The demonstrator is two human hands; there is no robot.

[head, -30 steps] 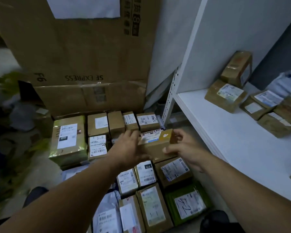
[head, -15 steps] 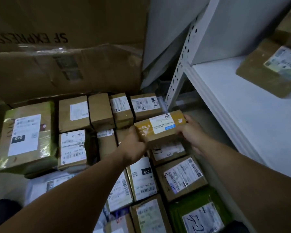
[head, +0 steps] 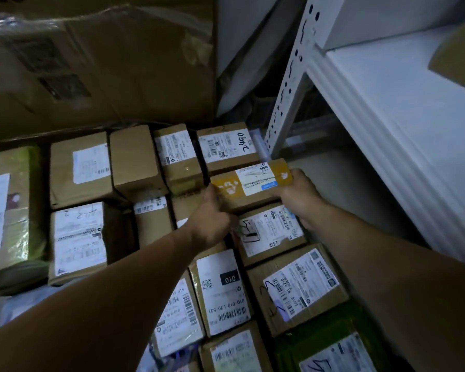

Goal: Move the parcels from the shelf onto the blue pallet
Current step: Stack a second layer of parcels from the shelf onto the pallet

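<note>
Yellow-taped parcel (head: 251,181) is clamped end to end between left hand (head: 210,218) and right hand (head: 300,198), low over the packed parcels (head: 223,288) beside the shelf post (head: 287,84). Risk: released crooked, it may tip off the uneven boxes beneath; pallet surface is hidden

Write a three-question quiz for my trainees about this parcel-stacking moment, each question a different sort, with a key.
1. True or false: both the left hand and the right hand grip the yellow-taped parcel.
2. The parcel marked "2490" lies where from the held one? A) right behind it B) on the white shelf C) under the green-wrapped parcel
3. Fill in: the large black-on-white number on the parcel near the left forearm reads ___.

Key: 1 true; 2 A; 3 010
</note>
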